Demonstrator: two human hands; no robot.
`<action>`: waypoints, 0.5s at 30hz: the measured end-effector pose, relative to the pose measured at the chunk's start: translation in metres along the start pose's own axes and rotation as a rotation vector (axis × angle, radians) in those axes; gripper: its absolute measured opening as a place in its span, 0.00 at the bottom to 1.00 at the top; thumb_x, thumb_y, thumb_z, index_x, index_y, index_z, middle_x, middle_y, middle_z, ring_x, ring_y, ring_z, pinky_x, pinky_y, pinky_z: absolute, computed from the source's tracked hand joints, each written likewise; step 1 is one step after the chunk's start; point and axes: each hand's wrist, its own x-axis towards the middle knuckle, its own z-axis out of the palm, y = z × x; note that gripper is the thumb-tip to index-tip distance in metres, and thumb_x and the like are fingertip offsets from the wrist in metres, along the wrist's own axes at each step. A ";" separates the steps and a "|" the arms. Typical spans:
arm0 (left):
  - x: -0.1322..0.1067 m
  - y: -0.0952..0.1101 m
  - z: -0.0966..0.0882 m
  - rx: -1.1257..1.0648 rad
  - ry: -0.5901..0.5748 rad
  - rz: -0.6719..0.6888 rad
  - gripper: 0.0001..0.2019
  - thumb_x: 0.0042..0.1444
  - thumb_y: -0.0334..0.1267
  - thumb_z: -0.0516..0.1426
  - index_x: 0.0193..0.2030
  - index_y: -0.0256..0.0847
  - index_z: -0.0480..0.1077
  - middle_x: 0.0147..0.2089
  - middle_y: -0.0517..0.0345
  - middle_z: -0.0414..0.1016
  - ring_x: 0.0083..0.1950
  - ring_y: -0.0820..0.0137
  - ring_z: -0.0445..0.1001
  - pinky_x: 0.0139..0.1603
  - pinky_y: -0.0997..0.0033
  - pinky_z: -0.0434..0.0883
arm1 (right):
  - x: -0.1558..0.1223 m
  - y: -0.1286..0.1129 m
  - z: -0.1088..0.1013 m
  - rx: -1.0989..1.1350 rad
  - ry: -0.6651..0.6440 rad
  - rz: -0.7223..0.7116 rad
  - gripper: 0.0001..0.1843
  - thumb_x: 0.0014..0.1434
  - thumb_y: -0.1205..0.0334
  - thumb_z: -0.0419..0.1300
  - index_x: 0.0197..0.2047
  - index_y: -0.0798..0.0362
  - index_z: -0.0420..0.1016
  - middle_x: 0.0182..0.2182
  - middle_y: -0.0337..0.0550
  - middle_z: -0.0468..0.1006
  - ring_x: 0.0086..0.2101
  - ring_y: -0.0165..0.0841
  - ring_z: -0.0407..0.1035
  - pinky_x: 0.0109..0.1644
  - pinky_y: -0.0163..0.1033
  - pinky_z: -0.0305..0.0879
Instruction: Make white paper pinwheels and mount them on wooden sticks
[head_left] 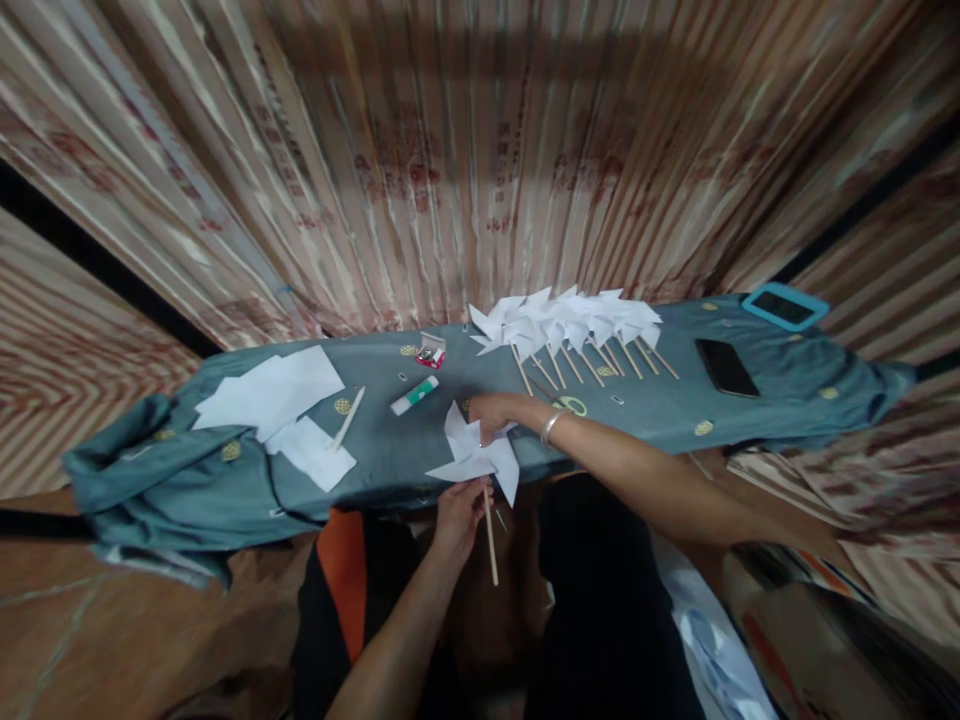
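Observation:
A white paper pinwheel [469, 458] is at the near edge of the cloth-covered table, in front of my body. Its wooden stick [491, 545] points down toward my lap. My left hand [459, 512] is closed around the upper part of that stick, just below the blades. From the right, my right hand [493, 412], with a bangle at the wrist, reaches over the blades. Its fingers are closed at the pinwheel's middle, where they partly hide the centre.
Several finished pinwheels [566, 325] lie overlapping at the back. Scissors [570, 404], a glue stick [415, 396] and a small open box [431, 352] are nearby. Paper sheets [270, 390] and a loose stick [349, 418] lie left; a black phone [726, 367] and a blue-framed device [785, 306] lie right.

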 end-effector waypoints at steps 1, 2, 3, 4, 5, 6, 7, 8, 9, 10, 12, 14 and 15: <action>0.000 -0.001 0.000 -0.009 -0.001 -0.003 0.08 0.35 0.29 0.70 0.24 0.33 0.77 0.23 0.57 0.76 0.25 0.76 0.71 0.29 0.77 0.68 | 0.000 0.001 0.000 0.002 -0.003 -0.006 0.09 0.36 0.67 0.69 0.26 0.59 0.81 0.20 0.38 0.74 0.29 0.35 0.68 0.34 0.36 0.63; 0.000 -0.001 0.000 -0.017 -0.002 -0.006 0.08 0.35 0.29 0.70 0.24 0.33 0.77 0.24 0.56 0.76 0.25 0.76 0.71 0.29 0.77 0.68 | 0.000 0.002 0.001 0.007 -0.007 -0.012 0.08 0.37 0.67 0.69 0.26 0.59 0.81 0.20 0.38 0.74 0.28 0.34 0.68 0.34 0.36 0.63; 0.000 -0.002 0.000 -0.025 -0.003 -0.009 0.08 0.36 0.29 0.70 0.24 0.32 0.77 0.24 0.57 0.75 0.25 0.77 0.71 0.29 0.77 0.69 | -0.001 0.003 0.001 0.015 -0.012 -0.018 0.08 0.37 0.67 0.69 0.26 0.58 0.81 0.20 0.38 0.74 0.28 0.34 0.68 0.34 0.35 0.62; 0.001 -0.002 0.000 -0.030 -0.003 -0.013 0.08 0.36 0.29 0.70 0.25 0.32 0.77 0.24 0.57 0.75 0.25 0.77 0.71 0.29 0.77 0.69 | -0.001 0.004 0.001 0.024 -0.018 -0.023 0.07 0.38 0.67 0.68 0.26 0.58 0.81 0.20 0.37 0.74 0.28 0.33 0.67 0.33 0.35 0.62; 0.001 -0.003 0.001 -0.035 -0.002 -0.017 0.07 0.37 0.29 0.69 0.25 0.32 0.77 0.23 0.57 0.75 0.25 0.77 0.71 0.29 0.78 0.68 | -0.002 0.005 0.001 0.033 -0.023 -0.026 0.07 0.38 0.67 0.68 0.26 0.57 0.81 0.20 0.37 0.74 0.28 0.33 0.67 0.33 0.35 0.62; 0.001 -0.003 0.001 -0.037 0.001 -0.022 0.07 0.37 0.29 0.69 0.25 0.32 0.77 0.23 0.57 0.75 0.24 0.77 0.71 0.29 0.78 0.68 | -0.002 0.006 0.002 0.042 -0.027 -0.028 0.07 0.38 0.66 0.69 0.26 0.57 0.81 0.20 0.37 0.74 0.28 0.32 0.67 0.33 0.34 0.61; 0.001 -0.003 0.001 -0.038 0.003 -0.027 0.07 0.38 0.29 0.69 0.24 0.32 0.77 0.23 0.57 0.75 0.24 0.77 0.71 0.29 0.78 0.68 | -0.002 0.007 0.002 0.049 -0.029 -0.027 0.08 0.38 0.65 0.69 0.26 0.57 0.81 0.21 0.37 0.74 0.28 0.33 0.67 0.33 0.35 0.61; 0.002 -0.003 0.001 -0.038 0.006 -0.033 0.06 0.38 0.28 0.69 0.24 0.32 0.76 0.23 0.57 0.75 0.24 0.77 0.70 0.28 0.78 0.68 | -0.003 0.008 0.002 0.055 -0.031 -0.026 0.09 0.38 0.64 0.69 0.26 0.57 0.81 0.22 0.37 0.75 0.28 0.33 0.67 0.33 0.35 0.61; 0.002 -0.003 0.001 -0.037 0.008 -0.038 0.06 0.38 0.28 0.69 0.24 0.32 0.76 0.23 0.57 0.75 0.24 0.77 0.70 0.28 0.78 0.68 | -0.003 0.009 0.002 0.060 -0.033 -0.024 0.10 0.38 0.62 0.70 0.27 0.57 0.81 0.22 0.38 0.75 0.28 0.34 0.67 0.33 0.35 0.61; 0.002 -0.003 0.002 -0.037 0.009 -0.041 0.06 0.38 0.28 0.69 0.23 0.32 0.76 0.22 0.57 0.75 0.24 0.77 0.71 0.28 0.78 0.68 | -0.003 0.009 0.003 0.064 -0.033 -0.021 0.11 0.38 0.61 0.70 0.27 0.58 0.81 0.23 0.39 0.76 0.29 0.35 0.68 0.34 0.36 0.61; 0.001 -0.003 0.002 -0.038 0.012 -0.043 0.06 0.38 0.28 0.69 0.24 0.32 0.76 0.23 0.57 0.75 0.24 0.77 0.71 0.28 0.78 0.68 | -0.004 0.010 0.003 0.070 -0.032 -0.017 0.13 0.38 0.59 0.71 0.28 0.58 0.82 0.24 0.40 0.77 0.29 0.35 0.68 0.33 0.36 0.61; 0.001 -0.003 0.002 -0.041 0.010 -0.042 0.07 0.38 0.28 0.69 0.24 0.32 0.76 0.24 0.57 0.75 0.24 0.77 0.71 0.28 0.78 0.68 | -0.005 0.009 0.002 0.075 -0.030 -0.017 0.13 0.38 0.59 0.71 0.28 0.58 0.81 0.24 0.39 0.76 0.28 0.34 0.67 0.32 0.36 0.61; 0.001 -0.003 0.002 -0.044 0.006 -0.040 0.07 0.37 0.28 0.69 0.25 0.32 0.76 0.24 0.57 0.75 0.24 0.78 0.71 0.28 0.78 0.68 | -0.006 0.009 0.002 0.077 -0.029 -0.019 0.13 0.38 0.59 0.71 0.28 0.57 0.81 0.24 0.39 0.76 0.27 0.33 0.67 0.32 0.35 0.60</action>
